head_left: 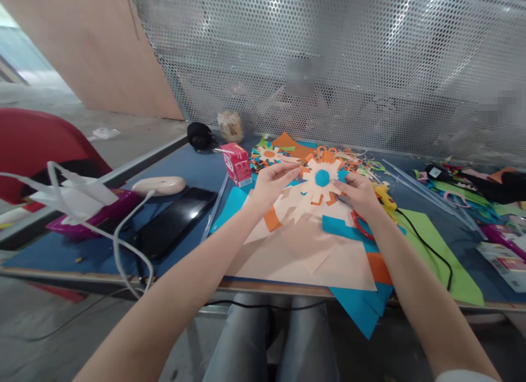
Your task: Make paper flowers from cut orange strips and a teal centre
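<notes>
A layered paper flower (pixel 322 178) with a round blue centre, cream petals and orange and blue tips is held up over the cream paper sheet (pixel 263 261). My left hand (pixel 273 182) pinches at its left edge, beside a small orange piece. At the right edge, the fingers of my right hand (pixel 358 193) close on the flower near a blue tip. Scissors with a red handle (pixel 361 226) show just under my right hand; whether that hand also grips them I cannot tell. An orange strip (pixel 272 219) and a blue strip (pixel 341 227) lie on the sheet.
Behind the flower are paper scraps (pixel 353 156), a second flower (pixel 269 154) and orange-handled scissors (pixel 326 152). A pink carton (pixel 237 164), phone (pixel 176 220), white cable (pixel 117 242) and purple tray (pixel 78 228) stand left. Green paper (pixel 444 256) lies right; a perforated metal screen (pixel 349 58) closes the back.
</notes>
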The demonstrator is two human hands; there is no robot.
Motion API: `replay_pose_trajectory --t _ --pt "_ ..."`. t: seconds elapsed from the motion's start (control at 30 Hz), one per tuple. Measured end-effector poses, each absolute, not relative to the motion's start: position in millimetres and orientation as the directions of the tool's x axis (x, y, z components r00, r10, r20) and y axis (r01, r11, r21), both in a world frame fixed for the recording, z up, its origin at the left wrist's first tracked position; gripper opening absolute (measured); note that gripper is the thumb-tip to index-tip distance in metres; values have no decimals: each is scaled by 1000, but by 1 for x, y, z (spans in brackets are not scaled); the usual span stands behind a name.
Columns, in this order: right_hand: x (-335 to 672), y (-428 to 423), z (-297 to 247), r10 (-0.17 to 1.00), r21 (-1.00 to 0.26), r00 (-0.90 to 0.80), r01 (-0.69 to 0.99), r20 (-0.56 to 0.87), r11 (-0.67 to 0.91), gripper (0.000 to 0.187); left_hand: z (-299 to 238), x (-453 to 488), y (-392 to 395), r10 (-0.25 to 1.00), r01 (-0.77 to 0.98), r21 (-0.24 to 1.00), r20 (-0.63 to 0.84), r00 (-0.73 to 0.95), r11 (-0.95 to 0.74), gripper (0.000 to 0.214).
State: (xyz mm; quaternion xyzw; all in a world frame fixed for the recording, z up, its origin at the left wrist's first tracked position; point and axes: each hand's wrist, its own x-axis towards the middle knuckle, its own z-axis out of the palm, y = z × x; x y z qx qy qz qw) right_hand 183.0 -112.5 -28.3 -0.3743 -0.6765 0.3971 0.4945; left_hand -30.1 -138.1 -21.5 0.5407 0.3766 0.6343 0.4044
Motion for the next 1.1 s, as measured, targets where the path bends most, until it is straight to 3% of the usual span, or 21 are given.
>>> replay_pose_trajectory --t 0.4,0.6,0.67,0.73,0.8,0.87,0.93,1.0,1.1 --pt "182 -116 -23 874 -847 -194 225 446 482 44 -21 -28 -141 915 -179 898 388 -113 -403 24" --pt "184 -113 -25 847 -808 -227 263 480 528 32 -18 -27 -143 907 -108 902 406 -117 -417 25" --pt "186 -116 -22 744 -660 -210 353 635 663 23 -16 -28 -143 879 -47 887 447 -166 -460 29" --pt "189 -120 -18 508 -344 -258 485 822 804 9 -14 -31 -143 869 -3 895 432 -241 -446 29" --pt "192 -126 -14 238 9 -367 560 899 829 14 -13 -33 -142 918 -20 951 294 -265 -310 25" --pt "195 -131 -12 58 246 -462 571 885 783 27 -13 -34 -142 993 -129 990 49 -111 -63 24" --pt "196 -135 -10 -33 382 -528 567 848 729 36 -13 -33 -143 971 -263 944 -155 181 200 26" --pt "196 -137 -10 -64 478 -598 566 799 672 40 -13 -31 -146 908 -370 865 -199 369 340 23" --pt "194 -140 -8 -78 551 -649 569 757 611 39 -13 -27 -149 929 -467 832 -143 343 300 20"
